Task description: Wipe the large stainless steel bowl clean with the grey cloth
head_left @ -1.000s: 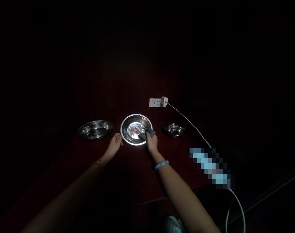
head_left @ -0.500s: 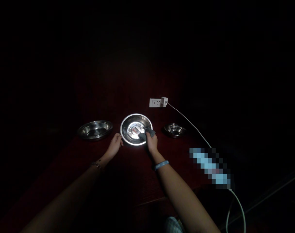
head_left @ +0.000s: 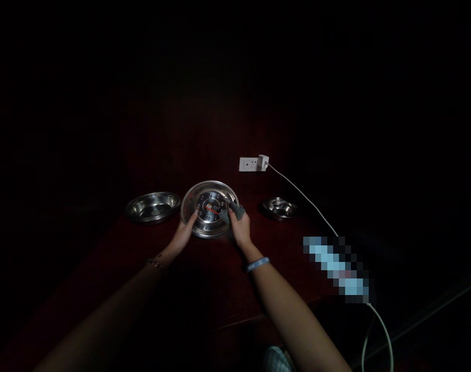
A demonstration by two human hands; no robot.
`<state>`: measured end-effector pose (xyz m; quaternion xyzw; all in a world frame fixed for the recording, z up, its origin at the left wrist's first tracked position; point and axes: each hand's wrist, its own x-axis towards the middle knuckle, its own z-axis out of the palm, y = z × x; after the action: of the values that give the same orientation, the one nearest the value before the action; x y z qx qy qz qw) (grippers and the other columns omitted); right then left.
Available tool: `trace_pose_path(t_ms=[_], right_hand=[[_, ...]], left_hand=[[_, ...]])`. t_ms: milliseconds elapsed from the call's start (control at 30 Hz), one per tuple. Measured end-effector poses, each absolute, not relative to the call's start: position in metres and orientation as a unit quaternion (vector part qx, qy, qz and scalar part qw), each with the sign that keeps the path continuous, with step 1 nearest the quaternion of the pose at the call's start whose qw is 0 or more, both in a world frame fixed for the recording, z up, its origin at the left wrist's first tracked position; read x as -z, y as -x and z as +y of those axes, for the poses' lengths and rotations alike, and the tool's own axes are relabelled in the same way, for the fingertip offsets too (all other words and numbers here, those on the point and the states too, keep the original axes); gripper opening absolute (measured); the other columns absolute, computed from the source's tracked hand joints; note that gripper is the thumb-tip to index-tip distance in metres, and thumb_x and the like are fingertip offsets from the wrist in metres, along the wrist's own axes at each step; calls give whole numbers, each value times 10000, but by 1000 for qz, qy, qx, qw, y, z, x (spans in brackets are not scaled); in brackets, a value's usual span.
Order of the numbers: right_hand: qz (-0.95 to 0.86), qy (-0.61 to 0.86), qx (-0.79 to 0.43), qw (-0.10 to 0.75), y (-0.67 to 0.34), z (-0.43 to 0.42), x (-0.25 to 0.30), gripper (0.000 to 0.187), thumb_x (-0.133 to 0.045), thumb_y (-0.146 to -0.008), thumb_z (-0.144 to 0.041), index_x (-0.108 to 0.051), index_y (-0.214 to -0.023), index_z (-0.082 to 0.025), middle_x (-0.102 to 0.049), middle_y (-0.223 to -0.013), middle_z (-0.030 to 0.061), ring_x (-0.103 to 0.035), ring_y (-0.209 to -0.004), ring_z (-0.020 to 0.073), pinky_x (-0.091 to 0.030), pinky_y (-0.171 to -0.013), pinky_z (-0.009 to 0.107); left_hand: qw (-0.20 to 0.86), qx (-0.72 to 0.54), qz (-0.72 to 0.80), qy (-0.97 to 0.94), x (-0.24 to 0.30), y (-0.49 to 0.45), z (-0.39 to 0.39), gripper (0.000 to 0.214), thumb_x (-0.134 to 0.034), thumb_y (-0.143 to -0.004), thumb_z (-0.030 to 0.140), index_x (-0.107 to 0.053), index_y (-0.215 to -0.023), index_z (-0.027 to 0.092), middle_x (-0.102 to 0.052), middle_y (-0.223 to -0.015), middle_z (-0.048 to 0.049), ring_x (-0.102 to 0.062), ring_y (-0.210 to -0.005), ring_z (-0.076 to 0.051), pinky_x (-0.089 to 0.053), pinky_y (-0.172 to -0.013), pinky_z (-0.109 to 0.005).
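A round stainless steel dish (head_left: 208, 222) is held up, tilted, in front of me, with an orange, white and dark label (head_left: 211, 207) at its middle. My left hand (head_left: 186, 230) grips its lower left rim, thumb lying over the face and fingers hidden behind. In my right hand (head_left: 240, 227) is a crumpled dark grey cloth (head_left: 238, 211), closed in the fingers and pressed against the dish's right side. Whether those fingers also grip the rim is hidden.
On the dark red table (head_left: 204, 279), more steel dishes (head_left: 153, 206) sit at left, and a smaller steel bowl (head_left: 280, 207) at right. Behind is a wall socket (head_left: 252, 164) with a white charger (head_left: 263, 161); its cable (head_left: 305, 197) runs to a pixelated object (head_left: 338, 268).
The dish has shifted slightly left and its facing has changed; an orange label now shows. My left thumb has come over its face. The cloth has moved slightly left with my right hand.
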<state>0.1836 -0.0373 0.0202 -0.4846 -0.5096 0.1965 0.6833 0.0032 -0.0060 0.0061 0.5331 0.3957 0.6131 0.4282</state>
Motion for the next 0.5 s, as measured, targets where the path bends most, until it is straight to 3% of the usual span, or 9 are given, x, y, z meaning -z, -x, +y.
trace_pose_path(t_ms=[67, 267, 500], right_hand=[[-508, 485, -193, 686, -184, -39, -22, 221, -585, -810, -364, -666, -927, -195, -725, -973, 43, -657, -928, 199, -499, -884, 316], [-500, 485, -201, 689, -186, -37, -20, 236, -585, -805, -362, -659, -962, -202, -730, -974, 38, -659, -928, 200, -506, -872, 314], [-497, 496, -186, 687, -186, -35, -18, 233, -597, -798, -360, -660, -946, -192, -727, -1003, 57, -659, -942, 202, -497, -895, 321]], left_hand=[[443, -602, 408, -524, -4, -6, -5, 329, -593, -832, 322, -613, -1129, 181, -660, -1251, -90, -570, -1226, -217, -425, -1048, -339], [446, -579, 448, -514, 4, -6, 2, 242, -628, -790, 218, -655, -1025, 165, -744, -1052, -89, -648, -1108, -244, -487, -980, -381], [456, -578, 450, -506, 4, -6, 0, 273, -607, -800, 177, -646, -1070, 159, -731, -1104, -84, -635, -1133, -231, -455, -1022, -376]])
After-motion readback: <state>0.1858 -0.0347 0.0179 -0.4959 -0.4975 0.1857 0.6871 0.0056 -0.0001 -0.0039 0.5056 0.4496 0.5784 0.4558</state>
